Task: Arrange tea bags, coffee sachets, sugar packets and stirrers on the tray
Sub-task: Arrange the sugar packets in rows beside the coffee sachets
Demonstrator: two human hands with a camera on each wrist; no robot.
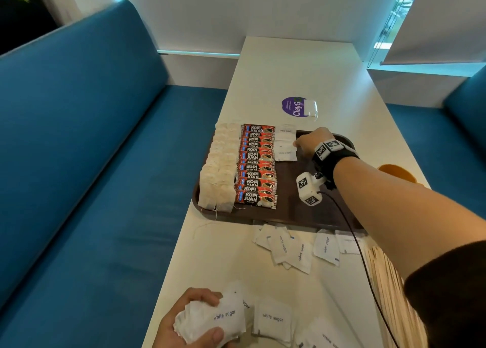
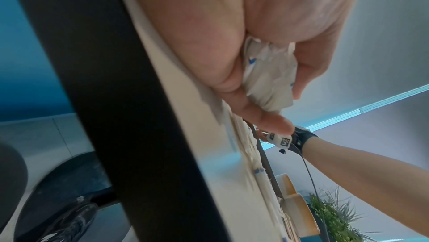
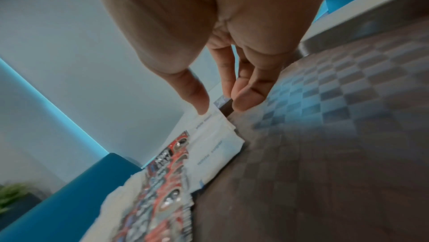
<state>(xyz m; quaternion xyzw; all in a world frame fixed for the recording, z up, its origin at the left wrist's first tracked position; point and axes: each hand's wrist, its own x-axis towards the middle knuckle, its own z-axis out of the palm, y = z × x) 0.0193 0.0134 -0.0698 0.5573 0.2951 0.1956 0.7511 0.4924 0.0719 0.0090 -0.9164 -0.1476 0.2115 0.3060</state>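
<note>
A brown tray (image 1: 302, 210) holds a column of tea bags (image 1: 221, 171), a column of red coffee sachets (image 1: 256, 166) and a short row of white sugar packets (image 1: 285, 145) at its far end. My right hand (image 1: 297, 145) reaches over the tray. Its thumb and fingertips (image 3: 202, 106) touch the far end of the top sugar packet (image 3: 216, 145), which lies flat on the row. Near the table's front edge my left hand (image 1: 210, 317) grips a crumpled bunch of sugar packets (image 2: 267, 77). Wooden stirrers (image 1: 384, 274) lie on the table at the right, partly hidden by my right arm.
Loose sugar packets (image 1: 289, 247) lie scattered on the white table just in front of the tray, and more (image 1: 272, 318) lie beside my left hand. A purple sticker (image 1: 294, 106) sits beyond the tray, an orange object (image 1: 397, 172) to its right. A blue bench (image 1: 105, 163) runs along the left.
</note>
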